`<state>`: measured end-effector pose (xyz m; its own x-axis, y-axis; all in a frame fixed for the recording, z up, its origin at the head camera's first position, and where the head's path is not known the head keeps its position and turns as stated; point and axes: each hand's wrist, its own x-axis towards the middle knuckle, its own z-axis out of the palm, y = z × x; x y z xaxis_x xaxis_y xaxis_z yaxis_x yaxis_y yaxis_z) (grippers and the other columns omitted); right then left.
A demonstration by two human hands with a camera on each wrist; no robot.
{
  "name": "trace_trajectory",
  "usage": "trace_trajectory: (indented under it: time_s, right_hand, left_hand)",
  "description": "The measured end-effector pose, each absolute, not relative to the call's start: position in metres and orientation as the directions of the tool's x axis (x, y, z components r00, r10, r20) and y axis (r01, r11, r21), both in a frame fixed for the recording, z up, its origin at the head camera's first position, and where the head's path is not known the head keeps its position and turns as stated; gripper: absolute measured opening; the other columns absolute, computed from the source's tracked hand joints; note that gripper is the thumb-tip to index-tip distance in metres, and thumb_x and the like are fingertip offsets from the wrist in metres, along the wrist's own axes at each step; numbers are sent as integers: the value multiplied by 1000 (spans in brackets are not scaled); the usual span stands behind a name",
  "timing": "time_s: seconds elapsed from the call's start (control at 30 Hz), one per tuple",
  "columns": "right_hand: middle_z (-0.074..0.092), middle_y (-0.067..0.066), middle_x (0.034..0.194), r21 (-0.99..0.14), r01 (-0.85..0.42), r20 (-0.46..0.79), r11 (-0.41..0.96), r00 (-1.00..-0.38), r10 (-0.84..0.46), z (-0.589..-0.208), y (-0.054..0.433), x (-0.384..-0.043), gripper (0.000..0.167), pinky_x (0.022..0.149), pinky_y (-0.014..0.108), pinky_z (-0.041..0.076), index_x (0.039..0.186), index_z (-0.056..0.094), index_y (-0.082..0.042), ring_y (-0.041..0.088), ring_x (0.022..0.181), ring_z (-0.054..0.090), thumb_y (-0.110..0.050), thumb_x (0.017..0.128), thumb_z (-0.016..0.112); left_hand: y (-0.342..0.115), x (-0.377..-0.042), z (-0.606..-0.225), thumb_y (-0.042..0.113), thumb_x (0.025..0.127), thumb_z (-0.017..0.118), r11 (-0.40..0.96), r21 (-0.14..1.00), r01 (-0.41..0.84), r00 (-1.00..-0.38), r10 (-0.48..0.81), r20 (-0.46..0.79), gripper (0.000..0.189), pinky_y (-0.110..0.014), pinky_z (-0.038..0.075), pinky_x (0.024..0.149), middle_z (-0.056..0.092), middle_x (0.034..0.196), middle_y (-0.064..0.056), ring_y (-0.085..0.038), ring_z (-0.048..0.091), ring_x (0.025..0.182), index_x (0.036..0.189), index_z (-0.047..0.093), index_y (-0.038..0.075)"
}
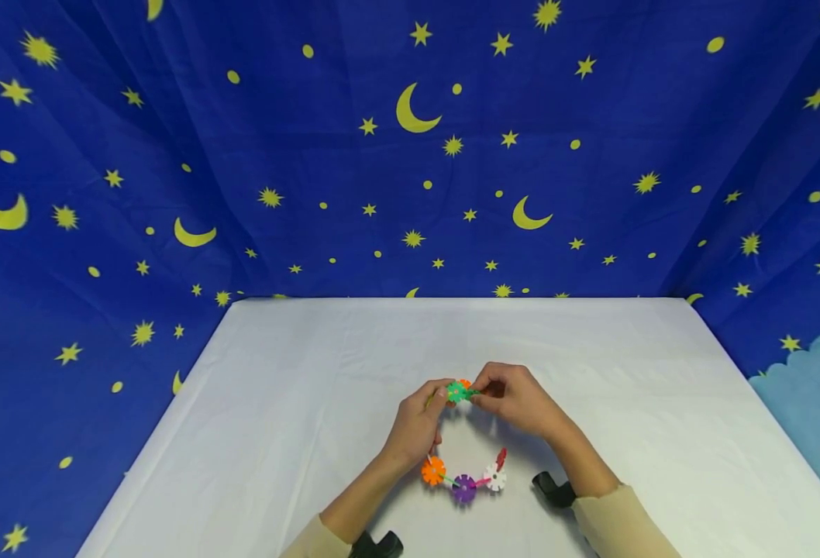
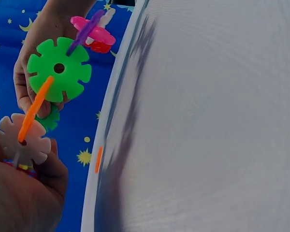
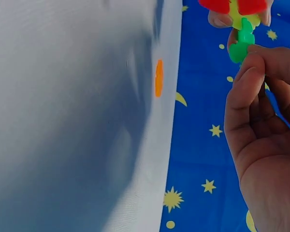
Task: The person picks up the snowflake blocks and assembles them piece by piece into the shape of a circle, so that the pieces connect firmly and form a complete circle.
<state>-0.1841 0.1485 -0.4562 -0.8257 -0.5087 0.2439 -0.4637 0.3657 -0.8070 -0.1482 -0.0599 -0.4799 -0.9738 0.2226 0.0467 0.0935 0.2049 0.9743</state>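
A chain of notched plastic discs hangs between and below the two hands. My left hand (image 1: 413,426) pinches the chain's upper part beside a green disc (image 1: 456,392), with an orange disc (image 1: 465,383) just behind it. The right hand (image 1: 520,397) pinches a small green disc (image 3: 241,48) between thumb and index finger, at the edge of a yellow disc (image 3: 239,20). Lower down, the chain runs through an orange disc (image 1: 434,470), a purple disc (image 1: 463,489), a white disc (image 1: 496,477) and a red disc (image 1: 501,458). A whitish disc (image 2: 26,135) overlaps the left fingers.
A white-covered table (image 1: 312,372) lies under the hands. Behind it and at the sides hangs a blue cloth (image 1: 347,155) with yellow moons and stars. Black wrist devices (image 1: 553,490) sit on both forearms.
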Motion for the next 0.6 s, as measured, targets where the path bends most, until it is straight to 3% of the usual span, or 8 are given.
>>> trace_trajectory:
  time_s: [0.17, 0.27, 0.37, 0.6]
  right_hand:
    - [63, -7, 85, -761, -520, 278, 388, -802, -529, -456, 145, -182, 6, 62, 27, 53, 85, 67, -6, 10, 72, 60, -10, 87, 72]
    - [63, -8, 83, -749, -514, 280, 418, -817, -504, -458, 144, -182, 7, 59, 27, 52, 86, 68, -12, 10, 70, 58, -9, 85, 74]
    - [62, -10, 83, -744, -503, 284, 439, -833, -474, -460, 142, -182, 12, 59, 27, 50, 88, 68, -20, 10, 69, 57, -11, 85, 75]
    - [62, -10, 81, -765, -461, 268, 449, -862, -430, -458, 140, -182, 12, 61, 28, 50, 93, 67, -22, 11, 70, 57, -14, 86, 74]
  left_hand:
    - [-60, -148, -480, 36, 103, 43, 272, 955, 120, -974, 220, 60, 37, -32, 45, 41, 65, 98, -8, -15, 50, 45, 128, 60, 15]
    - [-62, -148, -475, 37, 102, 45, 330, 934, 135, -976, 208, 68, 36, -30, 47, 53, 68, 95, -3, -14, 54, 50, 125, 62, 16]
    - [-66, -149, -471, 36, 101, 47, 370, 916, 155, -975, 209, 80, 34, -30, 46, 58, 69, 91, 0, -14, 55, 53, 123, 64, 16]
    - [-70, -152, -471, 33, 102, 48, 357, 915, 189, -955, 284, 87, 37, -28, 46, 50, 70, 89, -4, -14, 55, 49, 131, 58, 13]
